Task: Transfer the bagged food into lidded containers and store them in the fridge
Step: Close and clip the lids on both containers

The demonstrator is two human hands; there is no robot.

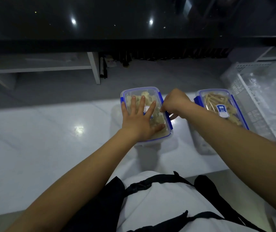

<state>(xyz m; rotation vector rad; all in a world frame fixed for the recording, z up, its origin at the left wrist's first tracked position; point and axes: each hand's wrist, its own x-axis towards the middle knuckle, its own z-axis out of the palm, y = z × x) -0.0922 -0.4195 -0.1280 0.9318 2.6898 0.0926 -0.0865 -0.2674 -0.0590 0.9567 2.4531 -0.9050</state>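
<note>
- Ok so from my feed: left hand (138, 120) is flat on the clear lid of the near container (157, 136), fingers spread and straight, just pressing down, not gripping anything.
- Right hand (175, 102) is at that same container's right edge, fingers curled down onto the blue side clip (168, 118), looks like a pinch on the clip itself.
- That container sits on the white countertop (42, 139), roughly centre of my view, pale chunky food visible through the lid. Can't tell what the food is exactly.
- The blue clip on its left side (122, 101) looks folded down against the wall.
- Second lidded container (221, 106) is just to the right, well apart from the hands but partly behind my right forearm. It has long tan strips inside and a blue-and-white label on the lid.
- Further right there's a white slotted plastic basket (244, 67) with crinkly clear plastic in it, sitting just beside the second container.
- Dark glossy surface (134, 17) runs across the top of the view, ceiling lights reflecting in it.
</note>
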